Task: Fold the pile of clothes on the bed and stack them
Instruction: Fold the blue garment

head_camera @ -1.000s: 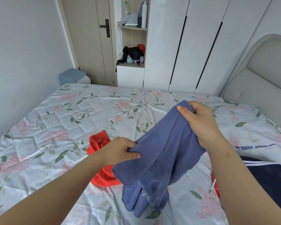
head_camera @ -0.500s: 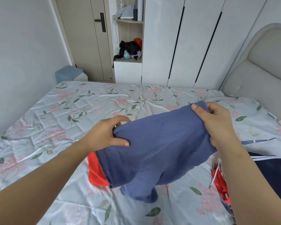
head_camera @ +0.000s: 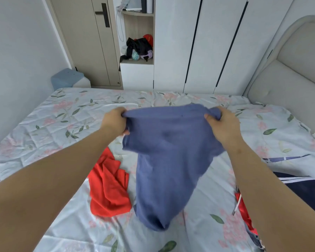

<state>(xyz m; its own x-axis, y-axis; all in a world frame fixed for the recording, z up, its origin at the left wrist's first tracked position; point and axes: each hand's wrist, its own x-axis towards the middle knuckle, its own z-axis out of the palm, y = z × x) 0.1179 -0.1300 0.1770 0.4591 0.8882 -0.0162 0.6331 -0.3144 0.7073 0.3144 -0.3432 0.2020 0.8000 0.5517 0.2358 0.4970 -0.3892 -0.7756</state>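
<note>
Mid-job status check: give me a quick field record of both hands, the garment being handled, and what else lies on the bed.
left hand: grips one top corner of the blue garment
right hand: grips the other top corner
blue garment: held up and spread between the hands, lower end hanging toward the bed
red garment: crumpled on the bed, left of the blue one
navy garment: white stripes, at the right edge, partly behind the right arm
stage: no fold made yet
</note>
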